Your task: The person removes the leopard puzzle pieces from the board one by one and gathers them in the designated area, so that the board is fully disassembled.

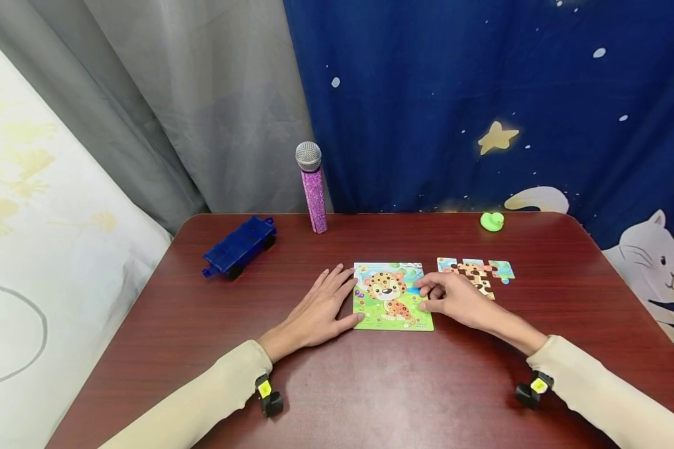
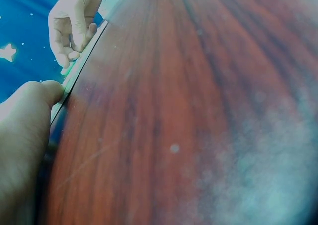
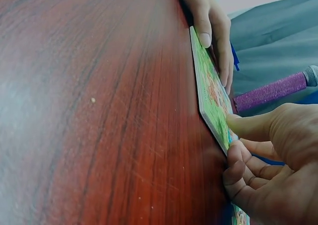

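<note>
Nearest to us: two beige sleeves w/ wrist cams, forearms over the dark red table point(image 1: 146, 349). Left hand point(image 1: 320, 308) lies flat, fingers spread, thumb and fingertips against the left edge of the leopard puzzle board point(image 1: 392, 298), bracing it. Right hand point(image 1: 455, 299) has fingers curled, fingertips on the board's right edge near the blue patch; cannot tell whether a piece is pinched. Loose puzzle pieces point(image 1: 477, 273) sit just beside the board, to its right, partly behind the right hand.

Risks, our judgement:
- Right push w/o enough left bracing → board slides on smooth wood.
- Right wrist drifting back → sweeps the loose pieces, scatters them.
- Microphone point(image 1: 312, 186), blue toy wagon point(image 1: 239, 246), green duck point(image 1: 492, 221) well apart; low risk.
</note>
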`<state>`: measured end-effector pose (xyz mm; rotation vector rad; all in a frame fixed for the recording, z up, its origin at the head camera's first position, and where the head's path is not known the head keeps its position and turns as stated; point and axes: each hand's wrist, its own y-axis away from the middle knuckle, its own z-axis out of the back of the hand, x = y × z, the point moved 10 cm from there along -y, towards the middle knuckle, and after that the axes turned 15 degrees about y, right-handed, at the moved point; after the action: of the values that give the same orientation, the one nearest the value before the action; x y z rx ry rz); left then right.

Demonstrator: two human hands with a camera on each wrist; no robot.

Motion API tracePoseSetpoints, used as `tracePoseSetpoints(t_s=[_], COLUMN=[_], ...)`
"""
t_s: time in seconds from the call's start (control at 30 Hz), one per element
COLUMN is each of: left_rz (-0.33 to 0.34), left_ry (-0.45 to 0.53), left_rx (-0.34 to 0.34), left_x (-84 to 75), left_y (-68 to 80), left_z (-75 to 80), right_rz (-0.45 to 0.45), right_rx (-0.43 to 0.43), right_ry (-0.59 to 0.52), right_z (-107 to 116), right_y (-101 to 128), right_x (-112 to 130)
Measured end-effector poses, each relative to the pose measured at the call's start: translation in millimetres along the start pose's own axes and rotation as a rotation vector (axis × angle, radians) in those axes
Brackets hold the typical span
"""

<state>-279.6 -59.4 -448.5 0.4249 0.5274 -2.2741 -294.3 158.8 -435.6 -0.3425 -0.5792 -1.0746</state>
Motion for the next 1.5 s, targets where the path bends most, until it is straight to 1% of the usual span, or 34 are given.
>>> tracePoseSetpoints(t_s=[0.13, 0.33, 0.57, 0.93, 1.23, 1.5], left_rz=[0.004, 0.005, -0.008, -0.013, -0.004, -0.004], left_ry=[0.004, -0.016, -0.016, -0.018, -0.006, -0.005], left_rx=[0.005, 0.006, -0.004, -0.008, -0.005, -0.011], left_x=[0.4, 1.8, 0.5, 0.7, 1.3, 1.1], left_y=[0.6, 0.9, 0.1, -1.4, -0.1, -0.1], left_z=[-0.6, -1.3, -0.1, 0.3, 0.2, -0.2], right_rz=[0.0, 0.018, 0.036, 0.029, 0.03, 0.012], right_rx=[-0.006, -0.018, -0.029, -0.022, -0.019, 0.006], right_ry=[0.028, 0.084, 0.136, 0.138, 0.157, 0.174], right_z=[-1.1, -1.7, -1.2, -1.6, -2.7, -3.2], right_y=[0.1, -0.3, -0.5, -1.0, -3.3, -5.3], right_x=[0.9, 2.6, 6.2, 5.2, 7.5, 8.2])
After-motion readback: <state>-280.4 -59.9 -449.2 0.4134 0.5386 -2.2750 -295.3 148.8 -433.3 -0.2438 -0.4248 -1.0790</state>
